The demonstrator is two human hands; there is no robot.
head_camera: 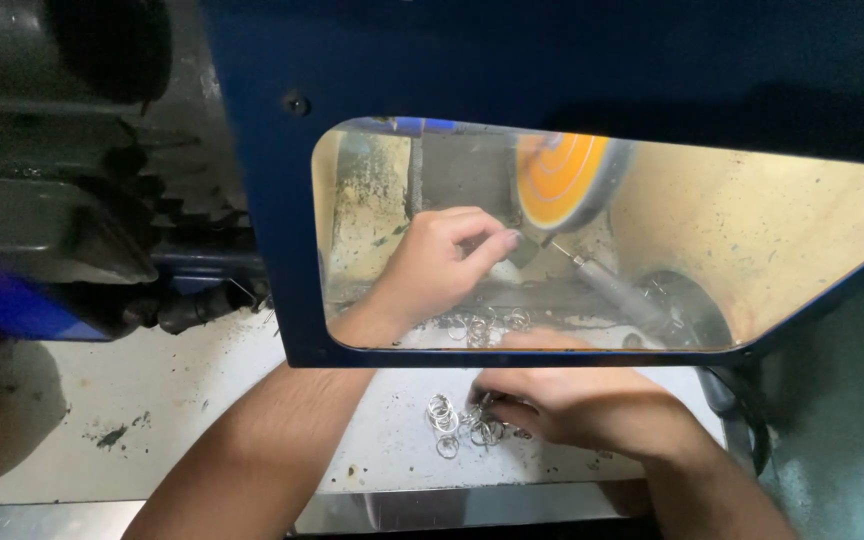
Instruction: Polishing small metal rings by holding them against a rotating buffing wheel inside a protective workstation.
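Left hand (430,268) is reaching behind the clear guard window (802,240), fingers pinched together on a small pale piece (508,266) held right at the spinning orange wheel (558,182); a slip there is risking fingertips on the wheel or the piece being flung. Right hand (580,405) is resting curled over the pile of metal rings (462,420) near the bench's (202,400) front edge; cannot tell if it is gripping 1. The blue guard frame (272,200) is blocking part of the view.

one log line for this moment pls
left hand: behind clear guard, pressing small piece to orange wheel | right hand: on pile of metal rings | bench
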